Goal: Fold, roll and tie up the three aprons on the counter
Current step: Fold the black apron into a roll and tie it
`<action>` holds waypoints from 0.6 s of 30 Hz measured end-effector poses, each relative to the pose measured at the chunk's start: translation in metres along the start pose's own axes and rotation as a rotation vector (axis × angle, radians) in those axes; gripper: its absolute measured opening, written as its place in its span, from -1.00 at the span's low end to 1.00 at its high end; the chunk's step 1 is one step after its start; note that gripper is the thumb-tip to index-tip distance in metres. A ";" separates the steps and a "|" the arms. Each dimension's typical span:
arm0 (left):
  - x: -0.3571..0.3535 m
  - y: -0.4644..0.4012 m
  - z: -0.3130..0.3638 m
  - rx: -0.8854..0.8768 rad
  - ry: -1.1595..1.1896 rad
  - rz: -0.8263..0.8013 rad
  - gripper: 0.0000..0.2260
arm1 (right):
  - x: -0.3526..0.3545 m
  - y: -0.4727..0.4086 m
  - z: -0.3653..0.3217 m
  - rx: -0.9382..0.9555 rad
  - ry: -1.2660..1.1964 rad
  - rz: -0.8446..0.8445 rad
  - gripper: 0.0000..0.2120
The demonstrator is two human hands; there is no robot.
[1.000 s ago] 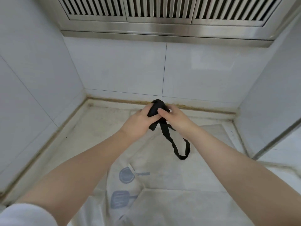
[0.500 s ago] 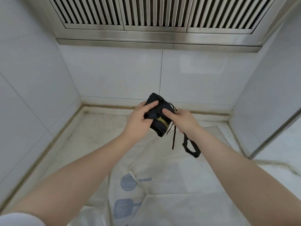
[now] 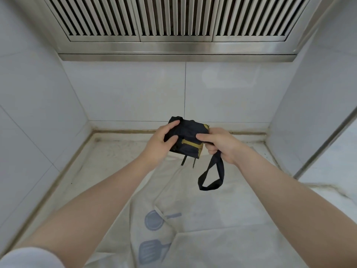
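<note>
A: Head view, where was the dark apron (image 3: 188,139)?
B: Rolled into a bundle, held in the air above the table (image 3: 116,151), near the back wall. Yellow trim showed on its front.
A: Left hand (image 3: 161,145)?
B: Its grip was closed around the bundle's left end, thumb on the front.
A: Right hand (image 3: 219,145)?
B: Thumb pressed on the bundle's right side, fingers curled round the strap loop (image 3: 211,176), which hung below.
A: Anything else?
B: 1 white apron (image 3: 193,219) lay flat on the table, blue pan and spatula prints on it.
</note>
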State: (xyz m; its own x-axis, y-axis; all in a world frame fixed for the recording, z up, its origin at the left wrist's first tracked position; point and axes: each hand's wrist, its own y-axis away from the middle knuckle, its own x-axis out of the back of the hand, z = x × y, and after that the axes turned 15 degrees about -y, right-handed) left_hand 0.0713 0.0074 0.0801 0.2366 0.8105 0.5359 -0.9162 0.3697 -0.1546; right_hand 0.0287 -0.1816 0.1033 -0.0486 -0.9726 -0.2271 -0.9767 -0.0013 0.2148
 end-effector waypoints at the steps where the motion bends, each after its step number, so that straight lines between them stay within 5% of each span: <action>1: -0.003 -0.002 0.001 -0.023 -0.059 -0.011 -0.58 | 0.001 0.001 -0.002 0.023 0.010 0.014 -0.87; 7: -0.041 -0.011 0.040 0.068 -0.523 0.014 -0.56 | 0.014 0.006 -0.007 0.118 0.042 0.048 -0.83; 12: -0.069 -0.017 0.074 0.334 0.042 -0.124 -0.33 | 0.012 0.013 -0.014 0.236 0.262 -0.033 -0.75; 16: -0.077 -0.020 0.083 0.439 0.478 -0.044 -0.56 | 0.020 0.015 -0.016 0.243 0.432 -0.142 -0.88; 18: -0.082 -0.022 0.080 0.465 0.623 0.047 -0.62 | 0.026 0.016 -0.017 0.208 0.434 -0.190 -0.78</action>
State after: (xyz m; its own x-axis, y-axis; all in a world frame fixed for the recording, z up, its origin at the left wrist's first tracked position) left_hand 0.0466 -0.1032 0.1061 0.2060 0.9773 -0.0493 -0.9386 0.2116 0.2724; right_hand 0.0152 -0.2109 0.1168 0.1820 -0.9666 0.1804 -0.9829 -0.1842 0.0047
